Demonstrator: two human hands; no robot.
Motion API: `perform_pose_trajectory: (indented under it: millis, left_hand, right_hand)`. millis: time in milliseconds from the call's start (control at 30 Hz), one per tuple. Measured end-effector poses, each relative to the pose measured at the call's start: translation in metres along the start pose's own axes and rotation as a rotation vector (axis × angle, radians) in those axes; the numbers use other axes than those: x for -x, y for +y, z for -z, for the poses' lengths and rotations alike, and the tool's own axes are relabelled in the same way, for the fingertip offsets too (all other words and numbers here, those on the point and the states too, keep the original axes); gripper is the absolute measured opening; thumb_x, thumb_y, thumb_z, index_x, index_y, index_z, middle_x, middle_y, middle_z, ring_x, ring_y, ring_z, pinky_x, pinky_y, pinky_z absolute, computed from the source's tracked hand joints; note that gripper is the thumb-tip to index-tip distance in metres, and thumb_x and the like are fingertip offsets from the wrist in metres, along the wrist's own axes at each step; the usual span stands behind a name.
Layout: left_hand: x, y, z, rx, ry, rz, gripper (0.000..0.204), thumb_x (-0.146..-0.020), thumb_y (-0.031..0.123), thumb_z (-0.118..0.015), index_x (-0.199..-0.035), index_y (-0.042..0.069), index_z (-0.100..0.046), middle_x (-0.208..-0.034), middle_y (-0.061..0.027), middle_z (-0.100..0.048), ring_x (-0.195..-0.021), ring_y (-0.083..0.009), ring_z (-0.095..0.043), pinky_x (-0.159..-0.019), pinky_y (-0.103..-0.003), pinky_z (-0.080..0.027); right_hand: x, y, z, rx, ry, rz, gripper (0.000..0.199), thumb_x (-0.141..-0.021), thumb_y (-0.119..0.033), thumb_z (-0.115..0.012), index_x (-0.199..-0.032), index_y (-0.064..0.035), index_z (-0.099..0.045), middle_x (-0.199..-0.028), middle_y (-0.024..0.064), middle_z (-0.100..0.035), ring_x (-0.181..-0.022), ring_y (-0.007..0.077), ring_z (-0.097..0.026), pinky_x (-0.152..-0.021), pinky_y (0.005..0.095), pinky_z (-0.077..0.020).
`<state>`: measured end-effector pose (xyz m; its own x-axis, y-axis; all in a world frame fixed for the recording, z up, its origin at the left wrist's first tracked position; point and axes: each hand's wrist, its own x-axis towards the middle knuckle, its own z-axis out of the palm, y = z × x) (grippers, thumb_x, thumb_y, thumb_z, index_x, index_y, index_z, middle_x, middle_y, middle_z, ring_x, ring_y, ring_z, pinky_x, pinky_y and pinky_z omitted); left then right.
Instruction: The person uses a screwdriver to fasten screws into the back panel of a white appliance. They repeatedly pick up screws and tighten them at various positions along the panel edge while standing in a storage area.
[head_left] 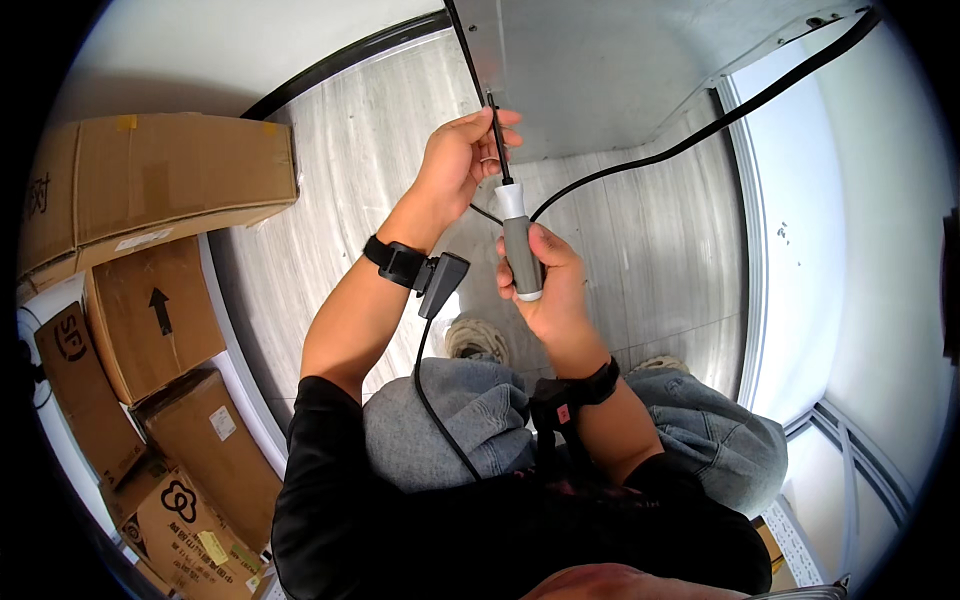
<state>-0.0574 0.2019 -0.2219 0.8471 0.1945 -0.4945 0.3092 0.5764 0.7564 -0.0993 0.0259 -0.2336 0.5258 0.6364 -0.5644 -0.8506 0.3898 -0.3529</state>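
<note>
My right hand (545, 285) grips the grey and white handle of a screwdriver (520, 245), held upright. Its dark shaft runs up to the lower edge of a grey metal panel (600, 70). My left hand (462, 155) pinches the shaft near its tip, right at the panel's edge. Both wrists wear black bands, and a small black device (440, 282) hangs from the left one. A black cable (700, 130) runs from behind the screwdriver up to the right along the panel.
Several cardboard boxes (150, 300) are stacked on the left. Pale wood-grain floor (340, 160) lies below, with my knees in grey jeans (480, 420) and shoes over it. A white wall with a frame (790, 300) stands on the right.
</note>
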Motion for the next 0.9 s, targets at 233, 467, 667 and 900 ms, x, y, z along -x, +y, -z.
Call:
perform_pose_trajectory:
  millis: [233,467,667,900]
  left_hand:
    - [-0.005,-0.004,-0.001,-0.049,0.106,-0.009,0.023,-0.096,0.019,-0.049,-0.096,-0.001,-0.061,-0.082,-0.0081,-0.065,-0.06,-0.0077,-0.049,-0.054,-0.022,-0.039]
    - [-0.006,-0.003,-0.003,-0.077,0.083,0.002,0.021,-0.096,0.015,-0.045,-0.098,0.0,-0.061,-0.082,-0.0074,-0.065,-0.057,-0.0069,-0.046,-0.052,-0.02,-0.036]
    - [-0.004,0.001,0.001,-0.076,0.009,-0.017,0.021,-0.097,0.014,-0.044,-0.097,0.0,-0.06,-0.08,-0.0085,-0.064,-0.055,-0.0066,-0.044,-0.049,-0.02,-0.036]
    - [-0.009,-0.003,0.0,-0.027,0.092,0.004,0.021,-0.095,0.013,-0.047,-0.098,-0.004,-0.059,-0.084,-0.0128,-0.065,-0.052,-0.0072,-0.044,-0.048,-0.021,-0.038]
  right_hand:
    - [0.006,-0.009,-0.012,0.193,0.149,-0.014,0.027,-0.094,-0.027,-0.051,-0.095,-0.0004,-0.056,-0.078,0.009,-0.059,-0.062,0.0165,-0.056,-0.052,0.0276,-0.0427]
    - [-0.001,-0.004,-0.002,0.099,0.106,0.035,0.029,-0.094,-0.028,-0.05,-0.092,0.0004,-0.057,-0.07,0.008,-0.057,-0.055,0.0165,-0.053,-0.05,0.0266,-0.0424]
    - [0.0,-0.019,-0.004,0.071,-0.013,-0.138,0.028,-0.094,-0.026,-0.05,-0.097,0.0018,-0.056,-0.071,0.0075,-0.057,-0.055,0.0161,-0.053,-0.05,0.027,-0.0416]
    - [-0.002,0.01,-0.003,0.451,0.15,0.225,0.028,-0.092,-0.023,-0.051,-0.103,0.0024,-0.053,-0.075,0.0085,-0.058,-0.057,0.016,-0.053,-0.049,0.0267,-0.0396]
